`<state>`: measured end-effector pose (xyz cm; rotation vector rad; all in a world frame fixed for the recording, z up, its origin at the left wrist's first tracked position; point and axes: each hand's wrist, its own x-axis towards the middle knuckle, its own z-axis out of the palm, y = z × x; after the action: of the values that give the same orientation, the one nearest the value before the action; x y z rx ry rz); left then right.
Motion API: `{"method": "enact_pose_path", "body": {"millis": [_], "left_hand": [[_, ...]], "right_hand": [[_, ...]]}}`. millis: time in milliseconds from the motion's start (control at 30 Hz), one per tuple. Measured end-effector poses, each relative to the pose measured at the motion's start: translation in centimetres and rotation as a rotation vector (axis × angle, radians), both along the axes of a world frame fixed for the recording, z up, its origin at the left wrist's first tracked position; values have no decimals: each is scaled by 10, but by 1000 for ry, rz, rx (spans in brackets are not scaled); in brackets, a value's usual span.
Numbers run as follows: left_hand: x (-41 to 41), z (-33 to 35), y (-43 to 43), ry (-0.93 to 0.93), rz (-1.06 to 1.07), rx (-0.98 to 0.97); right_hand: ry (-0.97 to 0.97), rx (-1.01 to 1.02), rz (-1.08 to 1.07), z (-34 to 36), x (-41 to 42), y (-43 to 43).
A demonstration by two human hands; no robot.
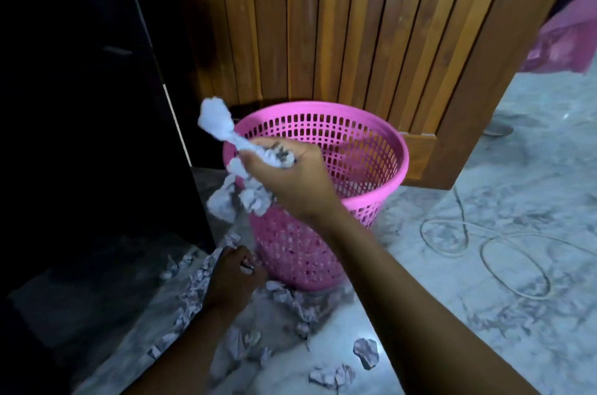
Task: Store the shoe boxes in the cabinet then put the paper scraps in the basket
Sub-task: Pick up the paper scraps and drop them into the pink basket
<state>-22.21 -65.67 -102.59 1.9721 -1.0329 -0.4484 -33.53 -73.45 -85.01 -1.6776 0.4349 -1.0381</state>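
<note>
A pink perforated basket [365, 149] stands on the floor against a wooden slatted panel. My right hand [290, 178] is raised at the basket's left rim and grips a bunch of crumpled white paper scraps [219, 126], which stick out above and hang below the fist. My left hand [231, 278] is low at the basket's foot, fingers curled round a small scrap [247, 268] on the floor. Several more crumpled scraps [366, 352] lie scattered on the marble floor in front of the basket.
A dark cabinet side [97, 103] rises on the left, close to the basket. The wooden panel [355, 23] stands behind it. A white cable [484, 249] loops on the floor at the right. Pink cloth [562, 45] hangs at the far right.
</note>
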Motion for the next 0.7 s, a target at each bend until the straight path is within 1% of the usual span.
{"method": "enact_pose_path", "body": {"millis": [67,133,167,233,300,367,433,500,600,700], "left_hand": [[8,7,0,-18,50,-60],[15,17,-1,-12,81,-108],[17,25,-1,6,104,-122],[23,41,-3,24,156,-164],[31,63,-8,-52,227,-225],[36,91,-14,-102,300,-324],[38,120,-23,-128,363,-433],[31,147,-35,-171,384,-521],[13,176,-59,-191,302,-595],[-7,192,-85,-130,127,-597]], "right_hand": [[-109,66,-34,21,0,-16],[-84,34,-122,33,-3,-34],[-17,-4,-177,34,-6,-44],[187,-99,-283,30,-13,-64],[404,-161,-351,25,-19,-82],[576,-173,-393,21,-22,-95],[724,-180,-396,20,-24,-103],[861,-139,-323,18,-26,-106],[1003,-108,-224,17,-27,-109],[1005,-143,-249,16,-31,-113]]}}
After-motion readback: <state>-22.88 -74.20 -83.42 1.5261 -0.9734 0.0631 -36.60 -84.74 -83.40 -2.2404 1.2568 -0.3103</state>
